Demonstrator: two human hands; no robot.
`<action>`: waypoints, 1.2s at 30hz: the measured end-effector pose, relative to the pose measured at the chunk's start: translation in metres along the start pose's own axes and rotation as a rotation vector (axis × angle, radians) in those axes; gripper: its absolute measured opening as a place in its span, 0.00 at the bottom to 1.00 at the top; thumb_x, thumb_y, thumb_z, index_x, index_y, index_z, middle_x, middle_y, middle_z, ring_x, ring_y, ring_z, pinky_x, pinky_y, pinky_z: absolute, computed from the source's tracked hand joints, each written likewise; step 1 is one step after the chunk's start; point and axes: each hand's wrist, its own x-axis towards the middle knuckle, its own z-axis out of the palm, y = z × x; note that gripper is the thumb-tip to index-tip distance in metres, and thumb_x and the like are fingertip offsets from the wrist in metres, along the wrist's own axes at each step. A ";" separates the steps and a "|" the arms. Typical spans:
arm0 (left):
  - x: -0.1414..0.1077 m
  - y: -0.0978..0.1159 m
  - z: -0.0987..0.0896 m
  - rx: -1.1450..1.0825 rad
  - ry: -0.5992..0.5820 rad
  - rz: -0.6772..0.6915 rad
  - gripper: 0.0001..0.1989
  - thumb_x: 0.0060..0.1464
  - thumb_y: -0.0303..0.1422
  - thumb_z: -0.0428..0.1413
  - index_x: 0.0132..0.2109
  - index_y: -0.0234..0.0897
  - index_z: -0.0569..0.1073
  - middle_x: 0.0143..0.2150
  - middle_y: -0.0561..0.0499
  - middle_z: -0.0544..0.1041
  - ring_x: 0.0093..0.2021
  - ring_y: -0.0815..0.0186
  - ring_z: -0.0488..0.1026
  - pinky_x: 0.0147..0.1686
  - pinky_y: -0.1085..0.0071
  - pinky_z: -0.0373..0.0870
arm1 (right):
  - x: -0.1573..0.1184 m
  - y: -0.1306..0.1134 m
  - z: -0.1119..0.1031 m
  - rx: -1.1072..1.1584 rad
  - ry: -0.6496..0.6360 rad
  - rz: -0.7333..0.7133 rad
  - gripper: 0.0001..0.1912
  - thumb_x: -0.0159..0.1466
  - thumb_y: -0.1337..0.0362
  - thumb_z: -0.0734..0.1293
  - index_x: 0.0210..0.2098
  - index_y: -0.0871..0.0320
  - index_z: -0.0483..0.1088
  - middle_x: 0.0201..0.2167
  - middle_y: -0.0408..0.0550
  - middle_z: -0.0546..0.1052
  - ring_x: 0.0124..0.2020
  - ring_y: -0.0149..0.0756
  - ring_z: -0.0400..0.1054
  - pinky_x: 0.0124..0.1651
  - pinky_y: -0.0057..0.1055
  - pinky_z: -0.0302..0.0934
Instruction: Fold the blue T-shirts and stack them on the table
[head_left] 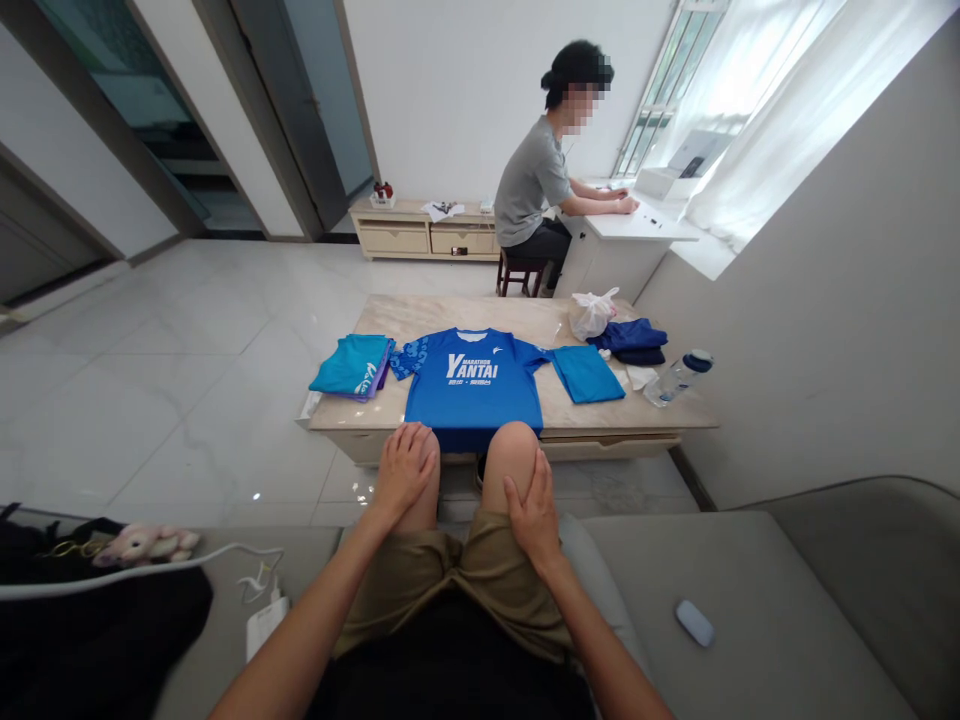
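Note:
My left hand [405,468] rests open on my left knee, fingers laid over it. On the inner and outer side of my right knee lies my right hand [535,505], also open, with the thumb apart from the fingers. Just beyond my knees, a blue T-shirt [472,385] with white "Marathon Yantai" lettering is spread flat on the marble-topped table [360,415], its hem hanging over the near edge. A stack of folded teal and purple clothes [349,365] sits to its left. At its right lies a folded blue cloth garment [589,374], touching the sleeve.
Toward the table's right end are a plastic bag [592,313], dark blue folded clothes [634,340] and a water bottle [679,378]. A person [532,180] sits at a white desk [626,222]. The sofa [720,560] holds a small pale case [695,622], a plush toy [146,545] and a charger [266,622].

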 end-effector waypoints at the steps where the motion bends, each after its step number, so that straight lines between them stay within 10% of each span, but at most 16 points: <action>1: -0.001 0.002 -0.001 0.001 0.004 0.006 0.25 0.71 0.37 0.51 0.70 0.39 0.73 0.72 0.39 0.74 0.75 0.46 0.65 0.74 0.47 0.63 | 0.000 0.000 0.000 -0.002 0.004 -0.007 0.46 0.78 0.41 0.59 0.83 0.61 0.45 0.78 0.70 0.60 0.78 0.58 0.58 0.75 0.58 0.61; 36: -0.026 -0.021 -0.011 -0.023 -0.056 -0.082 0.29 0.72 0.37 0.50 0.75 0.33 0.70 0.80 0.38 0.65 0.80 0.46 0.58 0.78 0.49 0.58 | 0.009 0.022 0.012 0.002 -0.092 0.173 0.45 0.77 0.38 0.57 0.81 0.61 0.51 0.77 0.67 0.62 0.78 0.56 0.57 0.77 0.56 0.56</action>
